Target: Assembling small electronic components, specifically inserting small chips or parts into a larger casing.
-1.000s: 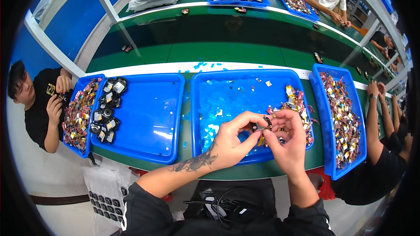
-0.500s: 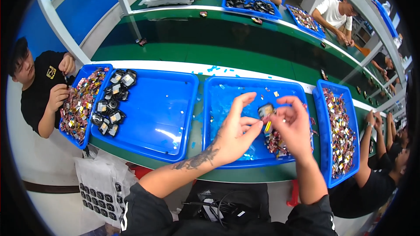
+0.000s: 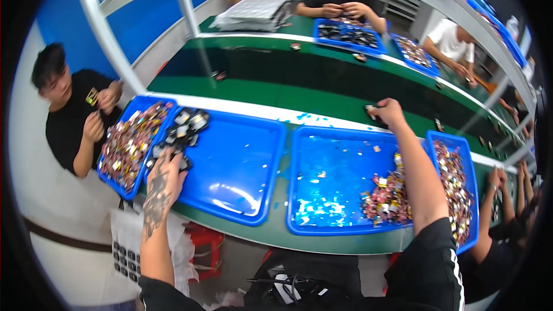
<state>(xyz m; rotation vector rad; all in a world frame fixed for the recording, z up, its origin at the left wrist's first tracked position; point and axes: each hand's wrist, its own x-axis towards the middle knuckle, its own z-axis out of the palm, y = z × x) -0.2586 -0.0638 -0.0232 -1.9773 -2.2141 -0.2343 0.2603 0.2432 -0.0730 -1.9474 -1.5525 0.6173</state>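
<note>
My left hand (image 3: 165, 174) is in the left blue tray (image 3: 271, 178), its fingers and thumb closed around a black plastic housing (image 3: 185, 163) at the edge of a small pile. Other black housings (image 3: 187, 126) with pale square faces lie beside it. Stretched over the far rim of the middle blue tray (image 3: 296, 196), my right hand (image 3: 393, 113) pinches a small dark and pale electronic part (image 3: 370, 112) at the green conveyor belt. Below that arm, a heap of small pink, yellow and silver components (image 3: 387, 198) fills the tray's right side.
Narrow blue bins of components stand at the far left (image 3: 99, 167) and right (image 3: 473, 219). Several parts sit along the green belt (image 3: 259, 89). A metal frame post (image 3: 109, 40) rises at left. Co-workers (image 3: 75, 115) handle parts at left, across and at right.
My hands have parted: the left went down-left to the black housings, the right reached forward to the belt with the part. The whole view has shifted slightly.
</note>
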